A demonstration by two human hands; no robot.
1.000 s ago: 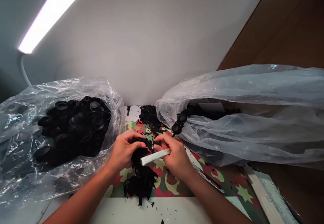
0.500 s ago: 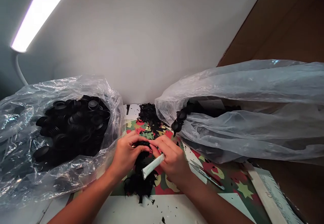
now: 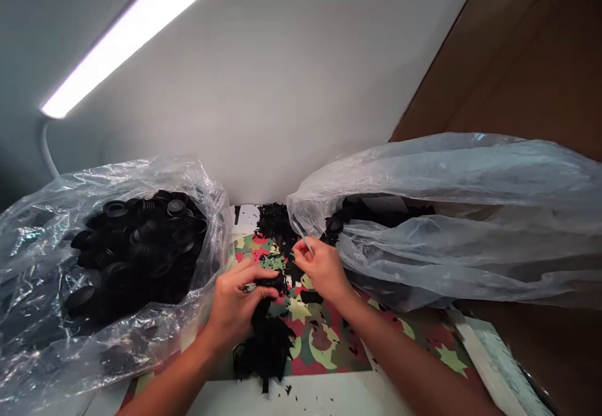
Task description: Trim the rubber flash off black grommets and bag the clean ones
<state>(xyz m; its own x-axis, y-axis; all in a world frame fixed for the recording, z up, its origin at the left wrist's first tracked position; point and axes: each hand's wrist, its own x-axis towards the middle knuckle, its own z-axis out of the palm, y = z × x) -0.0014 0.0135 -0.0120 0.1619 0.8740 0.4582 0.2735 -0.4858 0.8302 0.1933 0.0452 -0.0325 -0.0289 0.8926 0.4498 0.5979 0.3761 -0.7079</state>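
Note:
Between its thumb and fingers, my left hand (image 3: 235, 303) pinches a black rubber part (image 3: 273, 283), mostly hidden by the fingers. My right hand (image 3: 325, 272) is farther forward, closed around a thin pale tool (image 3: 301, 231) whose narrow end points up and away. It is near the mouth of the right-hand bag, above black trimmings (image 3: 275, 220). Below my left hand lies a heap of black rubber pieces (image 3: 264, 350) on the patterned sheet (image 3: 324, 350). Ribbed black rubber parts (image 3: 141, 250) fill the bag on the left.
A clear plastic bag (image 3: 47, 234) stands at the left, beneath a lit lamp (image 3: 136, 39). On the right, another plastic bag (image 3: 423, 272) with black parts inside lies before a cardboard box (image 3: 508, 71). A pale strip (image 3: 480, 353) is at the right edge.
My right hand has moved away from the part, forward and to the right, with the tool now pointing away. My left hand keeps its pinch. The scissors are now out of sight.

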